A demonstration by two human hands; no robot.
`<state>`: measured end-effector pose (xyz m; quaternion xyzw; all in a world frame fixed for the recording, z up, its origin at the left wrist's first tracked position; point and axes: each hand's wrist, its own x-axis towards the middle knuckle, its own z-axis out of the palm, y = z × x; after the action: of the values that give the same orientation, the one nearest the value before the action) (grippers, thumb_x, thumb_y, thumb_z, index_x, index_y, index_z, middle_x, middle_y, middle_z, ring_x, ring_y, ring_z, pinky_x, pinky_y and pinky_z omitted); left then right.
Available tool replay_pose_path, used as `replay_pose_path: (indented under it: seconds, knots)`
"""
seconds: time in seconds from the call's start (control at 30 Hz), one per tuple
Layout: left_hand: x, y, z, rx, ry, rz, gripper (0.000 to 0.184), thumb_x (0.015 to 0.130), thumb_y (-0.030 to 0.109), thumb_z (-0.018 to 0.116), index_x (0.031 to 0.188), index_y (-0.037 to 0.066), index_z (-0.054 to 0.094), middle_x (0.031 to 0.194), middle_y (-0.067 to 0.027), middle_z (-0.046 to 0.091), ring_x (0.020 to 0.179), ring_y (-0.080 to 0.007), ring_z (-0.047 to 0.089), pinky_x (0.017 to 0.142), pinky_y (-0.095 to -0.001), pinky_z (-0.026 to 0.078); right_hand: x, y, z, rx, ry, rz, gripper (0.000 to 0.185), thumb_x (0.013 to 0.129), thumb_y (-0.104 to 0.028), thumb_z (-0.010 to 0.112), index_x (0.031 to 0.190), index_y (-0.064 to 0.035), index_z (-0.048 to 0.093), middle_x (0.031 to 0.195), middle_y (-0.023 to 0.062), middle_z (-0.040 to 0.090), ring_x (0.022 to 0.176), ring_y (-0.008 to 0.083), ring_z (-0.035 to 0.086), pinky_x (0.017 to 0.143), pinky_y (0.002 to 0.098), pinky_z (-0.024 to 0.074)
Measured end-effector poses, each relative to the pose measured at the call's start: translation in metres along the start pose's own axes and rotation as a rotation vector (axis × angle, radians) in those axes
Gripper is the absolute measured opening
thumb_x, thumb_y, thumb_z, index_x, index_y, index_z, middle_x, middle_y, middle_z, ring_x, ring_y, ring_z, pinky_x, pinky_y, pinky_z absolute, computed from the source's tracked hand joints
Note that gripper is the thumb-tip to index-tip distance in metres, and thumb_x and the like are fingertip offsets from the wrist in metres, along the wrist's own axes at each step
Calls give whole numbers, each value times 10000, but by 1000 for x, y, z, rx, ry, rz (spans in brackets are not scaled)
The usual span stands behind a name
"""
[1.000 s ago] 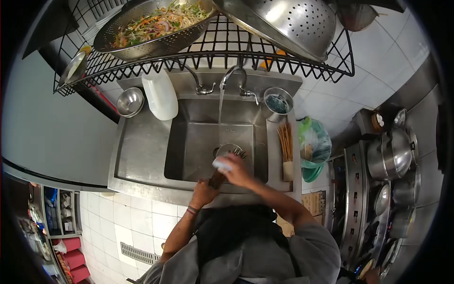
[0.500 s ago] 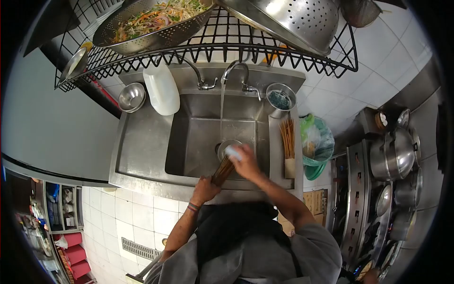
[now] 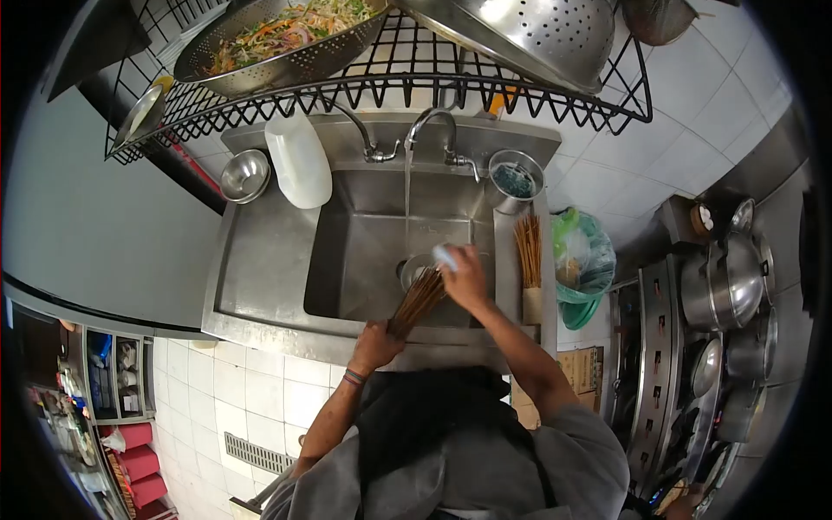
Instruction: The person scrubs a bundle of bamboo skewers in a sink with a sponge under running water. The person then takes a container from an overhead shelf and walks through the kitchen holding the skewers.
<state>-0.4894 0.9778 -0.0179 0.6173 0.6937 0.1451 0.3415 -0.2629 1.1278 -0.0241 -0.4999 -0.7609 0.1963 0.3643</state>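
In the head view, I see that my right hand [image 3: 465, 279] has just moved off to the right of the thin brown sticks [image 3: 417, 303]. Their tips now show more and fan out a bit, where half a second ago that hand hid them. My left hand [image 3: 376, 347] is closed around the low end of the bunch and keeps it tilted over the front of the sink [image 3: 347, 277]. My right hand pinches a small white thing [image 3: 445, 257], too blurred to name. I can't tell if it touches the tips. A round thing [image 3: 413, 272] lies in the sink behind the bunch, and water [image 3: 407, 191] runs from the tap [image 3: 422, 126]. More sticks [image 3: 529, 247] lie on the worktop [image 3: 555, 303] to the right.
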Motion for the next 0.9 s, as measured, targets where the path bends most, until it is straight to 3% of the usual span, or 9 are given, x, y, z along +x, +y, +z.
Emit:
replay_pose_path:
  seconds: [0.13, 0.3, 0.37, 0.4, 0.47, 0.63, 0.67, 0.87, 0.9]
  knots:
    - [2, 2, 0, 12, -11, 22, 508, 744, 300, 736, 1085, -66, 649, 1032, -340, 664, 1031, -489, 638, 921, -533, 525, -46, -53, 23, 315, -416, -173, 309, 895, -213, 712, 1179, -91, 688, 1118, 170, 626, 1082, 368, 621, 917, 482, 512]
    - [-3, 1, -1, 26, 10, 31, 525, 741, 289, 731, 1107, -77, 641, 1034, -345, 656, 1025, -491, 639, 927, -518, 529, -35, 37, 59, 2, -129, -294, 247, 883, -126, 682, 1127, -122, 714, 1176, 115, 647, 1059, 361, 621, 900, 462, 515]
    - [-4, 8, -3, 37, 27, 11, 515, 741, 273, 731, 1104, -81, 642, 1054, -349, 645, 1024, -495, 638, 913, -520, 535, -19, 58, 32, -101, -204, 83, 251, 931, -173, 654, 1167, -103, 704, 1142, 164, 660, 1062, 393, 604, 935, 481, 504]
    - [-3, 10, -4, 36, 40, -5, 509, 741, 265, 732, 1102, -82, 643, 1064, -352, 640, 1024, -497, 638, 906, -522, 538, -20, 105, 56, -187, 13, 14, 293, 923, -187, 673, 1192, -72, 675, 1127, 194, 649, 1077, 406, 589, 930, 483, 501]
    - [-4, 9, -5, 32, 50, 14, 489, 741, 242, 732, 1093, -85, 641, 1081, -353, 631, 1029, -499, 637, 889, -526, 543, -1, 73, 15, -185, 83, 11, 336, 925, -208, 683, 1219, -51, 642, 1121, 197, 623, 1072, 408, 589, 905, 481, 510]
    - [0, -5, 9, -49, 107, 42, 453, 711, 231, 768, 1029, -74, 661, 962, -319, 667, 988, -479, 637, 868, -517, 537, -33, -62, -2, 188, -272, -156, 386, 900, -227, 715, 1228, -49, 617, 1173, 213, 573, 1076, 414, 605, 889, 486, 518]
    - [-1, -2, 7, -50, 104, 68, 449, 710, 230, 767, 1023, -74, 661, 961, -319, 667, 990, -479, 636, 869, -517, 536, -44, -70, 8, 252, -390, -181, 395, 900, -218, 713, 1269, -106, 631, 1219, 186, 570, 1138, 388, 602, 969, 457, 502]
    - [-5, -1, 1, -22, 124, 69, 478, 704, 185, 748, 1094, -74, 649, 1083, -331, 641, 1017, -474, 652, 868, -510, 556, -28, 20, 44, 40, -262, -186, 265, 904, -199, 696, 1152, -106, 704, 1135, 144, 625, 1026, 369, 632, 882, 454, 533]
    - [-5, 6, -2, -1, 111, 35, 496, 709, 195, 752, 1114, -69, 643, 1087, -331, 639, 1010, -475, 655, 862, -511, 559, -19, 20, 26, -73, -293, 21, 274, 922, -223, 682, 1160, -88, 693, 1157, 156, 607, 1042, 391, 621, 884, 460, 531]
